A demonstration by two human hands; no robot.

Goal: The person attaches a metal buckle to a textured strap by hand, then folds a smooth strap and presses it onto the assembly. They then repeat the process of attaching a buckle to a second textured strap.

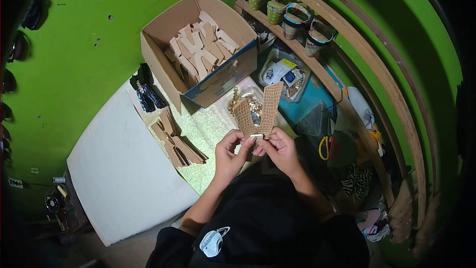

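Observation:
A tan V-shaped leather strap piece [269, 111] with a crocodile-like texture is held up in front of my body, its two arms pointing away from me. My left hand [230, 153] pinches it near the joined end from one side. On the other side, my right hand [282, 153] grips the same end with thumb and fingers. Between the thumbs shows a small pale strip [257, 136] across the joint. Just behind the strap piece is a clear tub [232, 100] of gold-coloured metal fittings, partly covered by it.
A cardboard box [221, 85] full of cut tan pieces stands at the back. Folded brown strap pieces [173, 141] and a dark shiny bundle [148, 97] lie left, beside a white board [129, 168]. Scissors [328, 147] are at right, below wooden shelf rails [347, 17] holding small baskets [296, 20].

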